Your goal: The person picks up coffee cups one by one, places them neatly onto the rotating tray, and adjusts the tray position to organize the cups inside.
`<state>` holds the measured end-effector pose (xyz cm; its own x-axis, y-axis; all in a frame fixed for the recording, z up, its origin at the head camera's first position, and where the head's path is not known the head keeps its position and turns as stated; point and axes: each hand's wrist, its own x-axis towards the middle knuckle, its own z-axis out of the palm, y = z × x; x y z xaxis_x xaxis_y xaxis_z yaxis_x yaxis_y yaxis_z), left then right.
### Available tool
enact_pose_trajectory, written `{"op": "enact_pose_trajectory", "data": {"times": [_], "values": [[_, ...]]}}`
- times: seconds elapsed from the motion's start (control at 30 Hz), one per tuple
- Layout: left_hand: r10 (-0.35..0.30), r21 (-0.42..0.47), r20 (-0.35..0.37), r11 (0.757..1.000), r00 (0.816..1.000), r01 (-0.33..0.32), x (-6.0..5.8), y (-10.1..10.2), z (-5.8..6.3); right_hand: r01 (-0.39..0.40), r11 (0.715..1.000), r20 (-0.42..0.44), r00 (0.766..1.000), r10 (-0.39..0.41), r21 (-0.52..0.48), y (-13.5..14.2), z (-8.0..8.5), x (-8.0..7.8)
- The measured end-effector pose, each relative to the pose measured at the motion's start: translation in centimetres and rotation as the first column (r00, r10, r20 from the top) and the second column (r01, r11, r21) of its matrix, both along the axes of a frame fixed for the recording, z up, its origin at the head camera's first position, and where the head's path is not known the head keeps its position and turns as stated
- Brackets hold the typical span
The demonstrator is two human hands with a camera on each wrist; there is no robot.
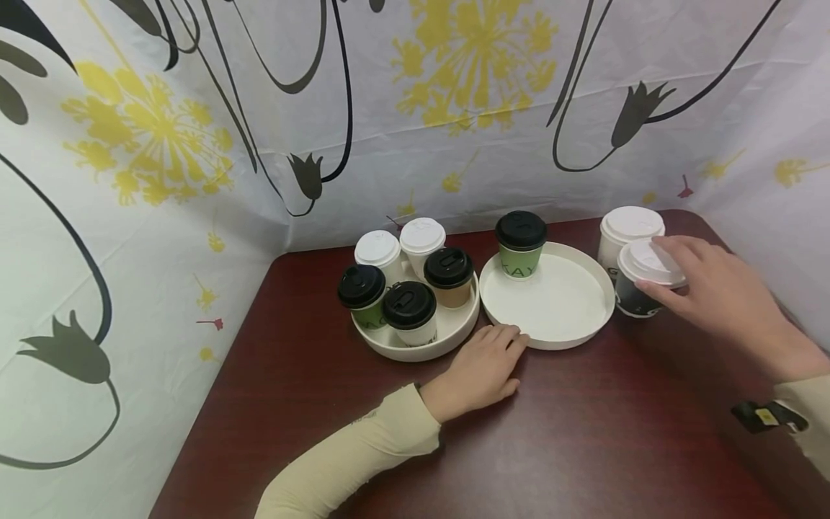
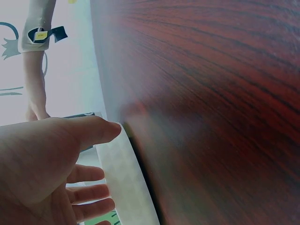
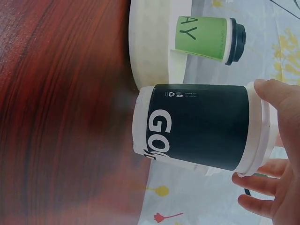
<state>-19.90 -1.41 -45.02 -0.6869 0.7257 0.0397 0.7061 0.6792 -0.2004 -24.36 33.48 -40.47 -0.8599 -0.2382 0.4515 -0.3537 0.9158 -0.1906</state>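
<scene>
My right hand (image 1: 726, 292) holds a dark-sleeved paper coffee cup (image 3: 199, 126) by its white lid, thumb on one side and fingers on the other. The cup stands upright right of the empty-centred round white tray (image 1: 551, 313). On that tray, toward the back left, sits a green cup with a black lid (image 1: 521, 245). My left hand (image 1: 478, 371) lies at the tray's front left rim, fingers extended and touching it; the thumb (image 2: 96, 130) is straight in the left wrist view.
Left of it, another round white tray (image 1: 415, 353) carries several lidded cups, two with white lids and the others with black lids. Another white-lidded cup (image 1: 629, 225) stands behind the held one. Patterned cloth (image 1: 415, 166) hangs along the table's (image 1: 583, 432) back edge.
</scene>
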Motion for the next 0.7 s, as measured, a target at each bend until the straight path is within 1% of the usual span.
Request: {"op": "enact_pose_trajectory", "data": {"times": [0.4, 0.7], "values": [[0.001, 0.003, -0.001, 1.000, 1.000, -0.001, 0.0, 0.0, -0.1, -0.040, 0.999, -0.040, 0.998, 0.038, -0.029, -0.4, 1.2, 0.4], [0.006, 0.002, 0.007, 1.000, 1.000, -0.006, 0.1, 0.0, -0.1, -0.031, 0.999, -0.050, 0.998, 0.029, -0.033, -0.6, 1.6, 0.8]]}}
